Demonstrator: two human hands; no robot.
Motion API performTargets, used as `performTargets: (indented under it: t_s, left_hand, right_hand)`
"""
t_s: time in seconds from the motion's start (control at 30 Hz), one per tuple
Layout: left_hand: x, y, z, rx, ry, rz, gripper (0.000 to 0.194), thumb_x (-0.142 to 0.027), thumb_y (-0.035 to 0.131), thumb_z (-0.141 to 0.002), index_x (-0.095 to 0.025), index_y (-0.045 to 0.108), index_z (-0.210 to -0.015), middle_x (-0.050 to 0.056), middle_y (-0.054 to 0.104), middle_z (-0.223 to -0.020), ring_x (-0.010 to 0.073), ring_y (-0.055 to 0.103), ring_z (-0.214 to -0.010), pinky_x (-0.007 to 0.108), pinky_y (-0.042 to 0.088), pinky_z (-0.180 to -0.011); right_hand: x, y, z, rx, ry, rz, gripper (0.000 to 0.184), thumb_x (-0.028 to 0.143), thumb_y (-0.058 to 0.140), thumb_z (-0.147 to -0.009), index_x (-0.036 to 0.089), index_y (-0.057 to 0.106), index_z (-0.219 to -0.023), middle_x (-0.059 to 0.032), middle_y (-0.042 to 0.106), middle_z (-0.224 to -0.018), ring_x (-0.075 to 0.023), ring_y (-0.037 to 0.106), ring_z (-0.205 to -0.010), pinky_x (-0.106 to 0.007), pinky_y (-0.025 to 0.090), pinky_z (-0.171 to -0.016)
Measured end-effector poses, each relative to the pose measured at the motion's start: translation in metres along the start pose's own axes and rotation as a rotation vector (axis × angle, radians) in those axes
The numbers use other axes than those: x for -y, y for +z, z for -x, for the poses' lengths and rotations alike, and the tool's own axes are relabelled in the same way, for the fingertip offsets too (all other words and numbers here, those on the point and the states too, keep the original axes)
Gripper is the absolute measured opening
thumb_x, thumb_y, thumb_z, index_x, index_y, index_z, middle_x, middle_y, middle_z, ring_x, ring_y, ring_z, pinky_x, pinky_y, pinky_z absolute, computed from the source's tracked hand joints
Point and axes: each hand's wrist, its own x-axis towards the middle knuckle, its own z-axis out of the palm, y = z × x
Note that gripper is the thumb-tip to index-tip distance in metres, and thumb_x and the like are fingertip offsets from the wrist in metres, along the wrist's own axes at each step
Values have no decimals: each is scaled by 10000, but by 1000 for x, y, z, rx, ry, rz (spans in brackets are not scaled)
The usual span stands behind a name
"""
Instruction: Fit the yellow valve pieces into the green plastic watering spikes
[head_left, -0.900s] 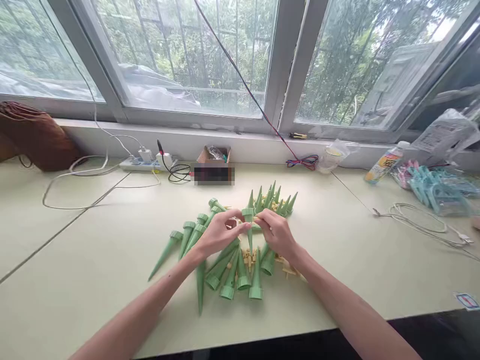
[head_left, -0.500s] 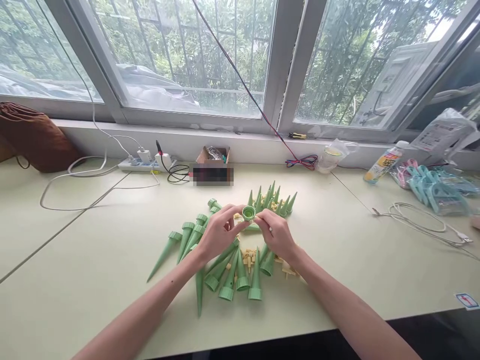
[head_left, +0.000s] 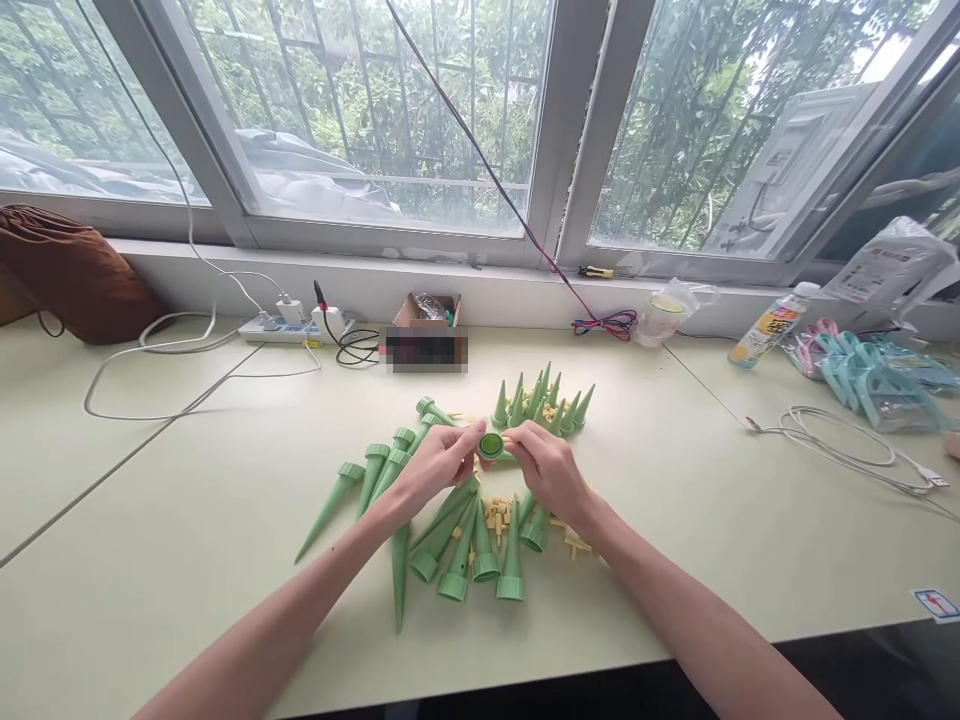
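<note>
My left hand (head_left: pixel 441 462) is closed around a green plastic piece with a round mouth (head_left: pixel 491 446), which faces me. Whether this is a cap alone or a whole spike is hidden by the fingers. Right beside its rim, my right hand (head_left: pixel 553 468) pinches a small pale yellow plastic part (head_left: pixel 507 440), mostly covered by the fingertips. Below the hands lie several green cone-shaped spikes (head_left: pixel 511 560) with ribbed collars. Others, such as one green spike (head_left: pixel 330 510), lie to the left. Loose yellow plastic parts (head_left: pixel 498 517) are scattered among them.
Behind my hands, several green cones (head_left: pixel 534 398) stand point up among yellow bits. A power strip (head_left: pixel 289 328), a small cardboard box (head_left: pixel 427 310), a clear jar (head_left: pixel 658 318), a bottle (head_left: pixel 772 325), teal clips (head_left: pixel 870 375) and a white cable (head_left: pixel 847 440) lie farther out.
The green piece has dropped slightly and shifted left, its mouth tilted differently. My left fingers have moved around its side. My right hand stays at its rim with the yellow part.
</note>
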Motion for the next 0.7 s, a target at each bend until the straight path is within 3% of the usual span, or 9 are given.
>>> performTargets:
  t_s: [0.23, 0.4, 0.7]
  left_hand:
    - [4, -6, -1, 104, 62, 25, 490, -554, 505, -923, -148, 493, -648, -32, 420, -499, 73, 347, -451, 210, 255, -452]
    - [4, -8, 0, 146, 115, -21, 367, -504, 509, -936, -155, 578, -849, -58, 360, -545, 78, 336, -483, 193, 286, -450]
    - [0, -9, 0, 105, 298, -280, 297, -402, 524, -936, -174, 673, -1054, 60, 567, -961, 120, 529, -704, 204, 477, -539]
  right_hand:
    - [0, -2, -1, -9, -18, -13, 233, 260, 405, -1032, 197, 581, -894, -26, 576, -765, -132, 498, -629, -246, 400, -587]
    - [0, -4, -2, 4, 9, -21, 256, 278, 398, -1034, 201, 557, -849, -26, 576, -751, -138, 508, -632, -249, 397, -587]
    - [-1, -5, -1, 17, 28, -42, 267, 260, 402, -1026, 207, 498, -782, -23, 571, -741, -139, 529, -639, -248, 405, -588]
